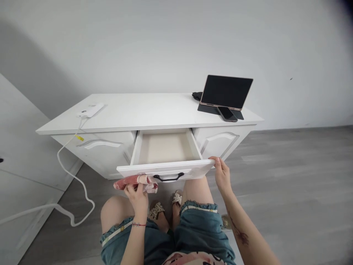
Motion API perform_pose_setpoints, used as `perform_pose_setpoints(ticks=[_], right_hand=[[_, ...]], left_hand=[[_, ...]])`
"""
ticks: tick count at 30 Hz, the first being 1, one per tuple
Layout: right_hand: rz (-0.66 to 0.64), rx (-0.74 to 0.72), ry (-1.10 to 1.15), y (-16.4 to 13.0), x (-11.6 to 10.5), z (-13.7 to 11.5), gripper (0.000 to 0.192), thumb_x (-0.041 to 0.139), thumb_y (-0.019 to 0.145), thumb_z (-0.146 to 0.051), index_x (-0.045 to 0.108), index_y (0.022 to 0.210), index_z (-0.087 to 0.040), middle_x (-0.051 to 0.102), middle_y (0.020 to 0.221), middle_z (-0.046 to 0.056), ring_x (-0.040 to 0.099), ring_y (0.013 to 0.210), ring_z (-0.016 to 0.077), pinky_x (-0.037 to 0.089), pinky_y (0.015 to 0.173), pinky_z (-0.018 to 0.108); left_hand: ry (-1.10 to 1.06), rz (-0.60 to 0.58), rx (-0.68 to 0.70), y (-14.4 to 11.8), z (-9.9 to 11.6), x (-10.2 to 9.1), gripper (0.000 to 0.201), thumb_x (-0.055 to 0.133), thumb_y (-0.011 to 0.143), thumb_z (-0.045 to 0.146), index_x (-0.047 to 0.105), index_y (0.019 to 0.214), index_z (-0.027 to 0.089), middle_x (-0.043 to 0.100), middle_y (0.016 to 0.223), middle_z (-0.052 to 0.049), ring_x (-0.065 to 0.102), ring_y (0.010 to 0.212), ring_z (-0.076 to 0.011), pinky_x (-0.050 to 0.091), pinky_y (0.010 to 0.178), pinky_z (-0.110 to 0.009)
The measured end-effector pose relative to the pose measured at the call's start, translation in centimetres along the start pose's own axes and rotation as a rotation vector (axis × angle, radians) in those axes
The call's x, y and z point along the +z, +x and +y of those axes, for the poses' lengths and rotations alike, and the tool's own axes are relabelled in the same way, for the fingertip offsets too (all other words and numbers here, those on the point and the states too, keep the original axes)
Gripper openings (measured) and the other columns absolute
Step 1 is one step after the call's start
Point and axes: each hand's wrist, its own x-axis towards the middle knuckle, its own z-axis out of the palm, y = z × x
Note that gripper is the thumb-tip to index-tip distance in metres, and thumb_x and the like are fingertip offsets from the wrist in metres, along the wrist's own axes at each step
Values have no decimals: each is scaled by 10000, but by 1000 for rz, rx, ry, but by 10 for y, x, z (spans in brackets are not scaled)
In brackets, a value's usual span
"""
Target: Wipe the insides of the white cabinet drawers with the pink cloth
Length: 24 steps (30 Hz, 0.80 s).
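In my left hand (138, 200) is a folded red and pale pink cloth (132, 181), held against the left part of the drawer front. My right hand (221, 173) grips the right end of the white drawer (165, 165), its fingers over the top edge. The drawer is pulled out of the white desk (143, 110), and only its bare light floor shows inside. A black handle (168, 177) is fixed to the middle of the drawer front, between my hands.
A tablet (226, 91) stands on the desk's right side, with a phone (227, 114) before it and a black item (196, 96) behind. At left lies a white device (90, 110) with a white cable (72, 173) hanging to the floor. My knees are below the drawer.
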Motion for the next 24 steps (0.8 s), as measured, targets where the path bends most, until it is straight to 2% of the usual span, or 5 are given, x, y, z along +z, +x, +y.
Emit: perform_pose_setpoints(ticks=[6,14,18,22,24], right_hand=[[2,-17,-13,-1,0,0,442,368,885,-530,633,841,-180,641,832,53,551,834,199,413,763,299],[10,-15,6,-1,2,3,434,371,890,-524,630,850,-177,627,823,45,546,827,190,425,769,299],[-15,-59,-73,-3,0,-2,436,328,909,-496,624,986,-185,639,1000,80,559,970,224,419,871,362],[231,-262,-293,-39,8,-1,479,455,872,-427,443,1286,-186,442,1333,160,392,1246,286,359,978,462],[252,-297,-313,-68,22,6,366,489,858,-395,522,1159,-190,585,1067,145,541,1023,279,439,860,440]], left_hand=[[-76,-90,-106,-13,-1,13,358,511,687,13,701,935,187,376,929,-80,394,960,-276,411,886,-481],[-88,-212,-87,-19,-3,13,449,493,669,-6,662,1051,160,384,945,-86,431,936,-260,433,871,-447],[-241,-302,-107,-20,-7,9,512,448,612,-39,661,1021,183,424,955,-68,480,962,-237,442,902,-420],[-554,-320,-217,-33,-11,0,528,411,509,-4,668,928,189,508,1015,-74,539,1003,-234,448,937,-404],[-714,-301,-354,-43,-11,-7,492,414,468,56,664,864,205,553,996,-74,579,940,-240,486,885,-402]])
